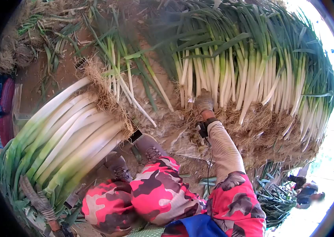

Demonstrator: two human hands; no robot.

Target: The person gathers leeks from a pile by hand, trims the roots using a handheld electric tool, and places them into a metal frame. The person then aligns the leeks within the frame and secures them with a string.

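My right hand (204,102), in a striped knitted glove, reaches forward to the white lower stalks of a wide row of long green onions (230,75). It touches the stalks near their roots; its fingertips are too hidden to show a grip. At lower left my gloved left hand (36,195) lies with fingers stretched along the green leaves of a bundle of long green onions (76,138). That bundle's roots (105,89) point up and right, towards the middle. Dark metal bracket ends (135,136) show beside it.
Several loose green onions (125,79) lie between the bundle and the row. Dry root and leaf scraps (15,51) cover the ground at upper left. My shoes (149,148) are below the bundle's root end. Another person (307,193) is at far right, near more green leaves (275,201).
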